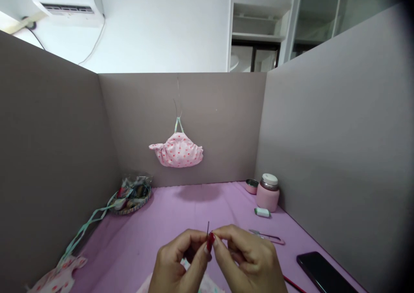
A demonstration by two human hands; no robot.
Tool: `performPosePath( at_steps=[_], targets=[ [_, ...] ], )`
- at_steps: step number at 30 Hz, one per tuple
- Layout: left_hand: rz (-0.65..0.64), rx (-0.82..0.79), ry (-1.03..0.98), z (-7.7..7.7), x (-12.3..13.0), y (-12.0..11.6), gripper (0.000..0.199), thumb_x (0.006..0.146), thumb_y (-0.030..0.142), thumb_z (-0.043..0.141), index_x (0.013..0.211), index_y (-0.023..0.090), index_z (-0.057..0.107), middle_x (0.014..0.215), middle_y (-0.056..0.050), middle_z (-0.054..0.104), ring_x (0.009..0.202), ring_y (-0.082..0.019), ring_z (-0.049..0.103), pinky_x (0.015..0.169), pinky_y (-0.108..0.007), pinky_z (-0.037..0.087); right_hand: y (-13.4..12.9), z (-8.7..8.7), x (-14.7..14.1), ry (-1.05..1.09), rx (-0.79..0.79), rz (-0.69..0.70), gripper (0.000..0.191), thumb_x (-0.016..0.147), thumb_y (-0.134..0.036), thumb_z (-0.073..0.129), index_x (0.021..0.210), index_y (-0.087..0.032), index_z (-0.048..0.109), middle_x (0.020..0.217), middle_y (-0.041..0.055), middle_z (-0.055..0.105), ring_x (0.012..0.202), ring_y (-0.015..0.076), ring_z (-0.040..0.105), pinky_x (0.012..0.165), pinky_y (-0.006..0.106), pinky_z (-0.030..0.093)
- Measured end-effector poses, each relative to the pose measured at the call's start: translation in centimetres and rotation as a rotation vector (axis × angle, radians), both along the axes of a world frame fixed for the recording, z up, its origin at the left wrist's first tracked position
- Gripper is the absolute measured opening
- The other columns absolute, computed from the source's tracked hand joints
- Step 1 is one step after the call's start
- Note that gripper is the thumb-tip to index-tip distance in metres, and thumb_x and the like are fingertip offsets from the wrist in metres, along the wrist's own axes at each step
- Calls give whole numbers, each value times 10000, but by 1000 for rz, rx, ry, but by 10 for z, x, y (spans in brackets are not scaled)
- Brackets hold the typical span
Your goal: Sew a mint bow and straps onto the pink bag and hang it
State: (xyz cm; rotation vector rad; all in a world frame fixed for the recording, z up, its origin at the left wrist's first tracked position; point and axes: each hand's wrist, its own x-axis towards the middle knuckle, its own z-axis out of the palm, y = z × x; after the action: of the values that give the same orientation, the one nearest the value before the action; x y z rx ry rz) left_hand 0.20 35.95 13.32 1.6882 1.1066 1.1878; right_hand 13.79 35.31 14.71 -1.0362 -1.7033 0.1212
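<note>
Presumably for steadiness, the left hand [183,260] pinches a needle [208,227] upright over fabric [208,284] toward the tabletop's [181,211] near edge, the right hand [250,258] pinched closed beside it, contents unclear.

Apparent sewing or craft workspace: grey panels [213,125] enclose a pink-clothed tabletop [168,215] beyond the hands; polka-dot fabric piece [179,151] hangs ahead. Air conditioner [66,2] is wall-mounted, upper left.
</note>
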Motion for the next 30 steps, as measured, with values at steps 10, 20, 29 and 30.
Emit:
performPosePath(
  at_steps=[10,20,29,30],
  targets=[
    [8,6,15,1,0,-1,270,794,387,531,841,170,683,658,-37,622,693,-191,585,640,-234,471,0,1,0,-9,-6,7,223,786,-204,481,614,-176,621,425,-44,433,370,67,359,385,183,271],
    [12,14,39,-1,-1,0,255,799,362,526,866,172,683,682,-40,631,697,-194,588,641,-239,471,0,1,1,-35,-7,-8,226,790,-211,479,616,-171,618,427,-48,405,378,66,353,392,183,272],
    [62,33,-14,1,3,-2,254,784,386,539,824,195,700,653,-21,634,672,-179,577,621,-222,452,1,1,2,-24,-19,-11,232,798,-230,476,626,-173,620,424,-46,411,371,71,353,391,187,271],
    [70,36,-23,0,4,-2,255,784,387,537,821,196,701,650,-19,631,671,-178,576,621,-221,449,2,1,2,-17,-23,-11,234,800,-232,475,628,-174,622,425,-45,414,372,72,355,392,188,272]
  ],
)
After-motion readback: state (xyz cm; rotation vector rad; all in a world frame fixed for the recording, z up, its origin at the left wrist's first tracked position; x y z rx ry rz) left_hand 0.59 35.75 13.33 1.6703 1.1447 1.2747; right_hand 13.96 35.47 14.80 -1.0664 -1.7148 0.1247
